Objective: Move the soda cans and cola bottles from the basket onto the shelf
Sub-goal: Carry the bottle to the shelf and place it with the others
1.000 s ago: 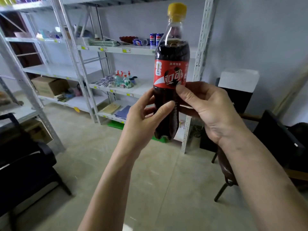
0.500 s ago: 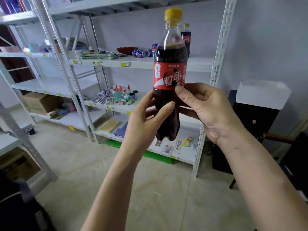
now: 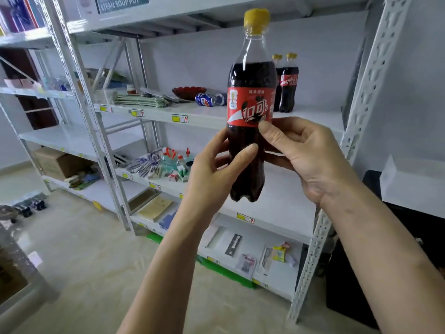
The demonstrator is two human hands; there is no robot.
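Cola bottle (image 3: 250,109), yellow-capped, red-labelled, stands upright, left hand (image 3: 216,172) and right hand (image 3: 305,157) fingers curled round it.

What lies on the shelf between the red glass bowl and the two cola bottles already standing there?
In the head view, blue soda cans lie on their sides between the red bowl and the standing cola bottles; the held bottle hides part of the stretch.

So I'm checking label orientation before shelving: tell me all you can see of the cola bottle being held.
The cola bottle is clear plastic with a yellow cap, dark cola filling it up to the shoulder, and a red label facing the camera. It is upright, in the air in front of the shelf. The left hand grips its lower body; the right hand holds it just below the label, thumb on the label's edge.
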